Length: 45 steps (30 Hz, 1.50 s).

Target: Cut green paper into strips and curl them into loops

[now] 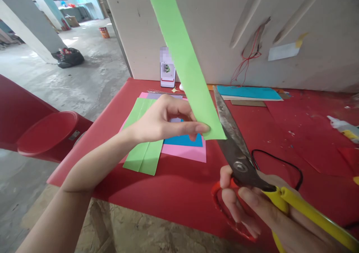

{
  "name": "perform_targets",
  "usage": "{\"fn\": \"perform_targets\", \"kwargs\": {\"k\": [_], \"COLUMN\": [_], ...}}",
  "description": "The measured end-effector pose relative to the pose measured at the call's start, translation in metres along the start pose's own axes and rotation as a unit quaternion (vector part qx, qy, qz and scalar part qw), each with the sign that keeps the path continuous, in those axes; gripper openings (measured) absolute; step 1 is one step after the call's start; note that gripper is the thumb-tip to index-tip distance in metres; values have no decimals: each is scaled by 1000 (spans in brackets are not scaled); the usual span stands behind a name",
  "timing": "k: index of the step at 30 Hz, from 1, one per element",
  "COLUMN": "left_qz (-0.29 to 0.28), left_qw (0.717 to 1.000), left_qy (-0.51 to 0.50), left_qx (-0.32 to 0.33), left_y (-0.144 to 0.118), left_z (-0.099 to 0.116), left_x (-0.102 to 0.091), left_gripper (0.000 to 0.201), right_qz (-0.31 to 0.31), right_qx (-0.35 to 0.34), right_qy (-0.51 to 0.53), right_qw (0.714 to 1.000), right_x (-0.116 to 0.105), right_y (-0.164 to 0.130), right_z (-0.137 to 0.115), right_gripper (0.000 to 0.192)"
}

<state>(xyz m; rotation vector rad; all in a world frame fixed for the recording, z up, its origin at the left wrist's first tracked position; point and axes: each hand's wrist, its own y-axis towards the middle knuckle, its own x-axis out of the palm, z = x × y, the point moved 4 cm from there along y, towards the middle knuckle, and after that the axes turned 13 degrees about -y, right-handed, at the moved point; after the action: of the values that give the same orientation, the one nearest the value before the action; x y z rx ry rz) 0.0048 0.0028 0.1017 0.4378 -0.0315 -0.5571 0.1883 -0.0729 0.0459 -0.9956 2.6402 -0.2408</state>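
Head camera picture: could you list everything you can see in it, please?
green paper strip: one, light green, held up in the air, lower end pinched by the left hand
scissors: one pair, grey blades, yellow and red handles, blades beside the strip's lower end
folded green sheet: one, green, flat on the table
pink sheet: one, pink, under a blue sheet
blue sheet: one, blue, on the pink sheet
table: one, red top
black cord: one, black, on the table behind the scissors
small box: one, white and red, against the wall
stool: one, red, left of the table
left hand: pinching the strip
right hand: gripping the scissor handles
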Motion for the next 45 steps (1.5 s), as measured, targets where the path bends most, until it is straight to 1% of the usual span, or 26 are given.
{"fn": "perform_targets", "kwargs": {"k": [2, 6, 11, 14, 17, 19, 21, 23, 28, 30, 34, 35, 39, 43, 45], "left_qz": [-4, -24, -67, -85, -89, -90, -89, -86, -80, -82, -80, -83, -99, -113, -117], "left_qw": [1000, 999, 996, 995, 995, 995, 995, 995, 995, 995, 995, 995, 992, 990, 990], "left_qy": [-4, -23, -33, -17, 3, 3, -6, -16, -29, -31, -27, -27, -32, -30, -27], "left_qx": [-5, -28, -54, -51, -53, -50, -43, -43, -55, -51, -46, -50, -65, -83, -80], "left_y": [0, 0, 0, 1, 1, 1, 1, 2, 2, 2, 2, 2, 3, 2, 2], "left_z": [0, -2, -3, -1, 0, 1, 2, 2, -1, -2, -4, -4, -6, -8, -8], "left_x": [0, 1, 5, 8, 11, 13, 14, 15, 15, 15, 14, 15, 16, 17, 16], "left_gripper": [17, 21, 23, 22, 23, 22, 20, 19, 19, 18, 19, 19, 16, 17, 17], "right_qz": [12, -12, -23, -1, 24, 29, 32, 51, 99, 85, 5, -3, -10, -4, 5], "right_qx": [1, 0, -24, -19, -4, 10, 14, 9, -5, 8, 34, 32, 33, 30, 21], "right_qy": [16, 72, 56, 43, -11, -29, -33, -45, -29, -17, 21, 29, 40, 48, 47], "right_qw": [1000, 997, 998, 999, 1000, 999, 999, 998, 995, 996, 999, 999, 999, 998, 999], "right_x": [2, 8, 10, 9, 8, 8, 8, 8, 10, 11, 14, 14, 15, 16, 17], "right_y": [-1, 1, 4, 4, 4, 5, 5, 5, 5, 5, 6, 7, 11, 10, 9], "right_z": [-1, -6, -12, -12, -11, -9, -6, -4, 0, 0, -6, -7, -8, -5, -4], "right_gripper": [31, 25, 14, 12, 14, 18, 27, 33, 37, 36, 26, 23, 21, 25, 28]}}
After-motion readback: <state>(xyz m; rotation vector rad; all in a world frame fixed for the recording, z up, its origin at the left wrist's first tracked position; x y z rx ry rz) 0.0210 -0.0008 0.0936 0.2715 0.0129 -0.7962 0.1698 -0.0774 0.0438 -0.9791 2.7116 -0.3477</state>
